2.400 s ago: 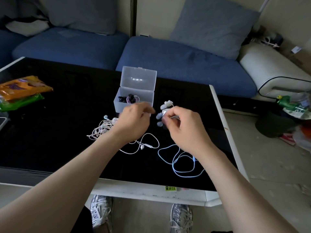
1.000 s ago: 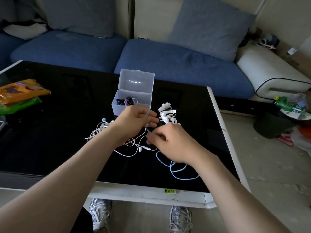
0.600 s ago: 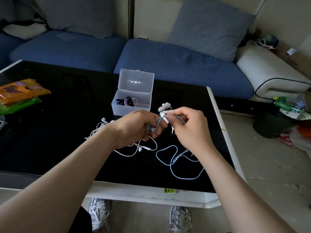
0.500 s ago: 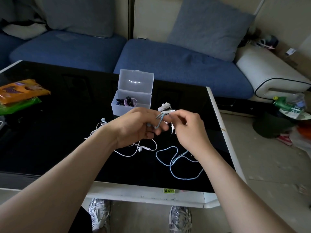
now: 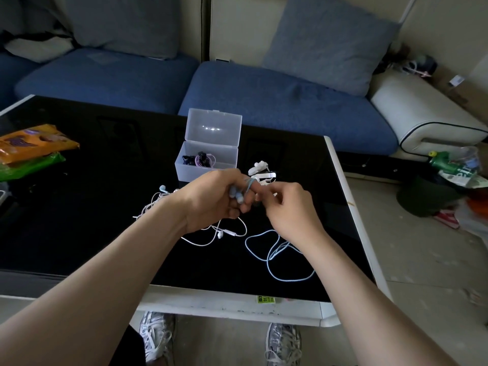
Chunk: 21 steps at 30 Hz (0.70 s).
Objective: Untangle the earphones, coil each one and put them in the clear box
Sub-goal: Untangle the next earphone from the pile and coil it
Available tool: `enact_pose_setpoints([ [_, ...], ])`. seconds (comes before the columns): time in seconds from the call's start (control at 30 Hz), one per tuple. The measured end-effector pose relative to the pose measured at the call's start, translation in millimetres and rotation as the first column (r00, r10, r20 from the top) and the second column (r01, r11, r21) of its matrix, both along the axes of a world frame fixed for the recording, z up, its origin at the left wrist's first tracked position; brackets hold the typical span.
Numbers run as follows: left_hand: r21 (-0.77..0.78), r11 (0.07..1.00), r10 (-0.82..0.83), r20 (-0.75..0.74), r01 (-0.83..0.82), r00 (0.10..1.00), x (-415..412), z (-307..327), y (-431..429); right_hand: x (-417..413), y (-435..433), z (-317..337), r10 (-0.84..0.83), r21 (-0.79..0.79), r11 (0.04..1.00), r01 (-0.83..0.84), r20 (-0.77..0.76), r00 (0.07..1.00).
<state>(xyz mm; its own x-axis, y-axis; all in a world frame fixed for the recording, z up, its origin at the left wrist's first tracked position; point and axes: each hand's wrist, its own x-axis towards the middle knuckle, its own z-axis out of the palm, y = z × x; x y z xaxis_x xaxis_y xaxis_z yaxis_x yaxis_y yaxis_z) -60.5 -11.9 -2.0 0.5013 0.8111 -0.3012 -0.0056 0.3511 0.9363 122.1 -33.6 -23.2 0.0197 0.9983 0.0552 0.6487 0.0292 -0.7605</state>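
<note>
Leaves white earphones [image 5: 163, 188] tangled at left on the table [image 5: 79, 220], grips blue earphones [image 5: 239, 198] by the buds in curled left hand [image 5: 211, 202] just near of the open clear box [image 5: 208, 165], pinches their cable with right hand [image 5: 287, 210], slack looping nearer, inside the table's white right edge.

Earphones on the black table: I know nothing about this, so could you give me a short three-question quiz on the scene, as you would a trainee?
1. True or false: the lid of the clear box is shut.
2. Which cable do the left hand and the right hand both grip? A a red cable, B the light blue cable, C a yellow cable.
3. Fill the gap: the blue earbuds are held in the ___ hand's fingers.
Key: 1 false, the lid stands open; 2 B; 3 left.
</note>
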Motion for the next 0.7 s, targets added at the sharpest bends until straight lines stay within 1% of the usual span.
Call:
enact_pose_setpoints([
  [0.07,0.005,0.996,0.084,0.035,-0.084,0.996,2,-4,3,-3,-2,1,0.074,-0.102,0.992,-0.074,-0.001,0.997],
  [0.13,0.061,0.983,0.170,0.037,-0.172,0.985,3,-9,5,-8,-5,1,0.165,-0.190,0.968,-0.164,-0.013,0.986],
  [0.23,0.156,0.961,0.240,-0.052,-0.230,0.969,2,-12,5,-16,-10,1,0.257,-0.291,0.923,-0.254,-0.027,0.966],
  [0.4,0.288,0.914,0.330,-0.115,-0.287,0.937,0,-13,5,-20,-17,6,0.425,-0.421,0.823,-0.381,0.012,0.905],
  [0.43,0.331,0.899,0.345,-0.131,-0.287,0.930,-2,-15,6,-21,-18,7,0.445,-0.401,0.826,-0.397,0.030,0.895],
  [0.47,0.371,0.890,0.341,-0.162,-0.264,0.926,-5,-17,7,-23,-17,9,0.442,-0.349,0.847,-0.400,0.044,0.896],
  [0.5,0.407,0.887,0.322,-0.209,-0.217,0.923,-7,-18,9,-24,-16,11,0.413,-0.272,0.880,-0.389,0.038,0.910],
  [0.53,0.427,0.891,0.282,-0.255,-0.154,0.925,-10,-18,9,-24,-15,13,0.367,-0.180,0.915,-0.361,0.000,0.930],
  [0.57,0.429,0.899,0.232,-0.290,-0.091,0.928,-10,-17,8,-23,-12,15,0.317,-0.082,0.944,-0.321,-0.056,0.947],
  [0.63,0.392,0.920,0.136,-0.294,-0.010,0.946,-9,-13,5,-17,-8,17,0.233,0.078,0.971,-0.224,-0.137,0.963],
  [0.7,0.341,0.939,0.071,-0.282,0.031,0.957,-6,-12,5,-9,-4,16,0.155,0.171,0.977,-0.128,-0.158,0.975],
])
